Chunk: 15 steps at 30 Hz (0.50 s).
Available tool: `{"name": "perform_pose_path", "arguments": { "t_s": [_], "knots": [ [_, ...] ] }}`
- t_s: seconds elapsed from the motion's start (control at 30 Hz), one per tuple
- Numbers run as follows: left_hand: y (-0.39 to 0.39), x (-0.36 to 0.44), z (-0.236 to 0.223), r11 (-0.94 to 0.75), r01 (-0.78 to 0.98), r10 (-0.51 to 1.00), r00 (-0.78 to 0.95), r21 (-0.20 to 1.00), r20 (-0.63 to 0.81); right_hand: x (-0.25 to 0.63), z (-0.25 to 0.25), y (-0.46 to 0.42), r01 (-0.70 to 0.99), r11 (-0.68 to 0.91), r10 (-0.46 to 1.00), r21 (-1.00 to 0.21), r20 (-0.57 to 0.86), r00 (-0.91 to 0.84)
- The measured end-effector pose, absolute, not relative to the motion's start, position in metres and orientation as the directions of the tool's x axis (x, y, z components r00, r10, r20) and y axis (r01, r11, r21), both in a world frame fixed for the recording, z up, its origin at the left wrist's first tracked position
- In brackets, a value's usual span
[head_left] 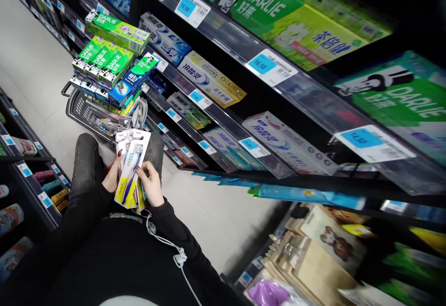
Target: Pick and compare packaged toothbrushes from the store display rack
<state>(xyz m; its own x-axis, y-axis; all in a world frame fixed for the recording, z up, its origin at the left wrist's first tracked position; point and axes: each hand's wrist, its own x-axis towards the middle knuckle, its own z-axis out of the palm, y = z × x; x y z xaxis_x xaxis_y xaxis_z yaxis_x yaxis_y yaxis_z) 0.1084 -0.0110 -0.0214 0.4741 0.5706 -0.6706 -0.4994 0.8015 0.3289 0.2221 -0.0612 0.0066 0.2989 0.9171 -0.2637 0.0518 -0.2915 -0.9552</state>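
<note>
Several packaged toothbrushes [131, 171] in white, yellow and blue blister cards are fanned between my two hands, just above my lap. My left hand [112, 174] grips the stack along its left edge, with the thumb on top. From the right, my right hand [151, 182] pinches the front pack by its edge. Beyond them a grey shopping basket [81, 120] stands on the floor, with loose packs inside. Green and blue toothpaste boxes [109, 62] are piled high above its rim, one lying crosswise on top.
On the right, tilted shelves [223, 41] hold toothpaste boxes with blue price tags. At the left is another shelf [33, 187] with bottles. A bin of wooden boards [320, 250] stands at lower right. A white cord [179, 257] hangs over my right sleeve.
</note>
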Motion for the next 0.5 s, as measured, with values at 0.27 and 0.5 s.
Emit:
{"name": "perform_pose_path", "arguments": {
  "t_s": [0.27, 0.5],
  "knots": [
    [-0.007, 0.102, -0.013, 0.856, -0.459, 0.482, 0.544, 0.238, -0.687, 0.222, -0.004, -0.074, -0.267, -0.226, 0.909, -0.937, -0.302, 0.288],
    [-0.011, 0.112, -0.001, 0.806, -0.431, 0.583, 0.456, 0.406, -0.672, 0.225, -0.015, -0.085, -0.122, -0.164, 0.937, -0.979, -0.193, 0.292]
  ]
}}
